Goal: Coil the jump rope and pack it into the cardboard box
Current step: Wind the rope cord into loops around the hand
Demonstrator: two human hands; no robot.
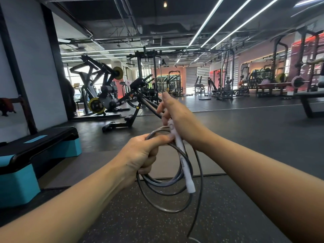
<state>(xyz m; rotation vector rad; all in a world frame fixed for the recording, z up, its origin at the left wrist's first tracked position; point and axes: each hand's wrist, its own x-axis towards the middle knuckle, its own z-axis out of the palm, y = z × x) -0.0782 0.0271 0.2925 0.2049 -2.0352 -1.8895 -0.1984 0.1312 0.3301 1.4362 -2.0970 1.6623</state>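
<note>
The jump rope (163,186) is a grey cord wound into several loops that hang below my hands, in the middle of the head view. My left hand (140,155) grips the top of the coil in a closed fist. A white handle (184,165) hangs down across the loops, its lower end free. My right hand (177,120) is just above and to the right of the left one, pinching the cord near the handle's top. One loose strand (198,199) trails down to the floor at the bottom edge. No cardboard box is in view.
A black and teal aerobic step (40,151) stands at the left. A grey mat (98,165) lies on the speckled rubber floor under my arms. Weight machines (105,88) and racks (226,79) fill the gym beyond, with a bench (312,100) at the right.
</note>
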